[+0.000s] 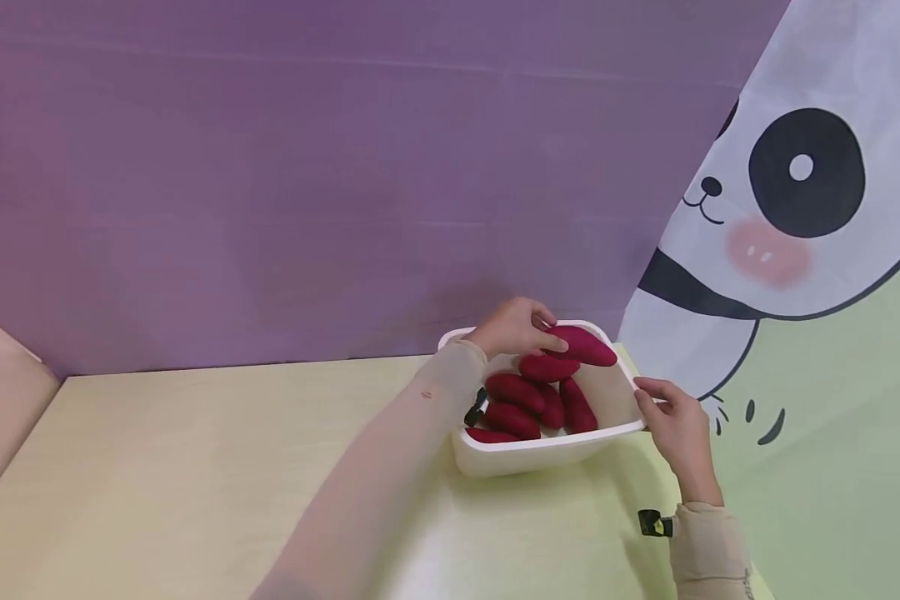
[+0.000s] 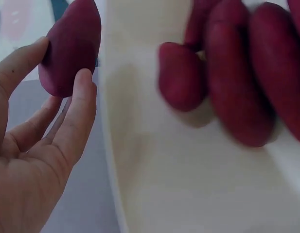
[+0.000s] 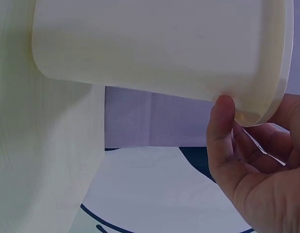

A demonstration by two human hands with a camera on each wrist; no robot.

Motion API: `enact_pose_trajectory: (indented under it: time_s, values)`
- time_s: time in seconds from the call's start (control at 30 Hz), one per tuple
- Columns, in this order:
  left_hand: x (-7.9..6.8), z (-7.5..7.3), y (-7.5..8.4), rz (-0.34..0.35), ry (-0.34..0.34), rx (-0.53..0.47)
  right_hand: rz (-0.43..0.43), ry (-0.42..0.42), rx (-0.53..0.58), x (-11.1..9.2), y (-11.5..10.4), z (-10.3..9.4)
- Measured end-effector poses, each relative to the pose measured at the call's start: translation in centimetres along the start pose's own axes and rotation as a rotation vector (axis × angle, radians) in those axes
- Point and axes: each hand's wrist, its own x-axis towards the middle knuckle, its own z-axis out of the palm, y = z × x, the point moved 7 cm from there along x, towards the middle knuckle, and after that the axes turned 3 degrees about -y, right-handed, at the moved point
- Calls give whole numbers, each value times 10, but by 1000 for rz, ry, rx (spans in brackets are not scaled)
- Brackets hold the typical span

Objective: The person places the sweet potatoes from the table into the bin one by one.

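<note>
Between the thumb and fingers of my left hand (image 1: 513, 327) is a dark red sweet potato (image 1: 583, 346), held over the far side of a white plastic bin (image 1: 555, 444). The left wrist view shows this sweet potato (image 2: 72, 48) pinched at its lower end, beside the bin's rim. Several more sweet potatoes (image 1: 513, 390) lie piled in the bin, mostly toward its left side. My right hand (image 1: 675, 425) grips the bin's right rim; in the right wrist view its thumb and fingers (image 3: 221, 119) are at the bin's corner.
The bin is at the right end of a pale table (image 1: 195, 467), near its back edge. A purple wall covering (image 1: 307, 183) rises behind. At the right is a wall with a panda picture (image 1: 832, 250). A black strap piece (image 1: 652, 523) sits at my right wrist.
</note>
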Motion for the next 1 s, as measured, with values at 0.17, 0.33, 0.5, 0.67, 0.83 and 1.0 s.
enact_pose_trajectory:
  time_s: [0.17,0.33,0.5,0.67,0.83,1.0]
  values:
    - [0,14,-21,-56,-5,20,-10,5,11,1,-3,2]
    - [-4,20,-32,-102,-28,132,-6,3,19,1,-5,4]
    - [-10,18,-27,-126,-11,189,-17,6,5,2,-6,5]
    - [-16,11,-9,-118,6,187,-29,11,-19,1,-7,3]
    - [-25,3,11,-113,-3,86,-28,20,-30,1,-6,1]
    - [-41,-8,25,-57,-37,128,-31,22,-59,0,-5,0]
